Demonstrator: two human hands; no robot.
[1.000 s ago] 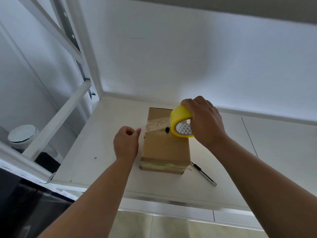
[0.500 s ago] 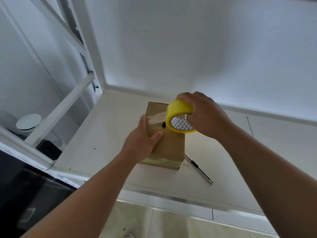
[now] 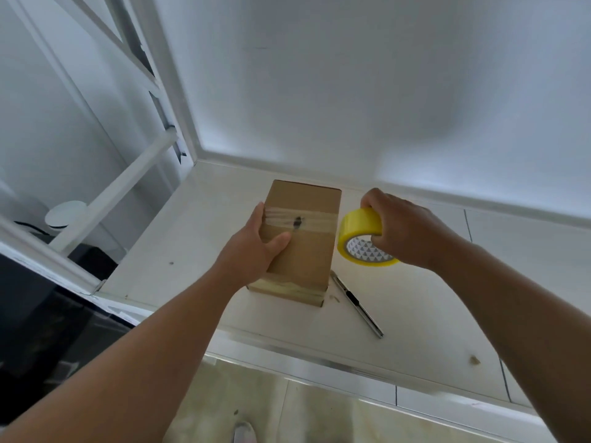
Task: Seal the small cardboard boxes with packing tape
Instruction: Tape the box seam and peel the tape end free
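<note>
A small brown cardboard box (image 3: pixel 307 251) stands on the white shelf (image 3: pixel 192 238). A clear strip of tape (image 3: pixel 316 221) runs across its top, over a dark spot, and an older tape band wraps its near bottom edge. My left hand (image 3: pixel 256 251) grips the box's left edge, thumb on top and fingers down the side, beside the strip's left end. My right hand (image 3: pixel 406 231) grips a yellow tape roll (image 3: pixel 361 238) just past the box's right edge, and the tape leads from the roll onto the box.
A slim utility knife (image 3: pixel 356 303) lies on the shelf right of the box. White wall panels close the back, and a white metal frame (image 3: pixel 128 174) stands at the left. A round white lid (image 3: pixel 65 212) sits beyond the frame. Tiled floor lies below the shelf's front edge.
My right hand has drawn the roll from above the box's middle to past its right edge, laying tape across the top. My left hand went from pinching the tape end to gripping the box's left edge.
</note>
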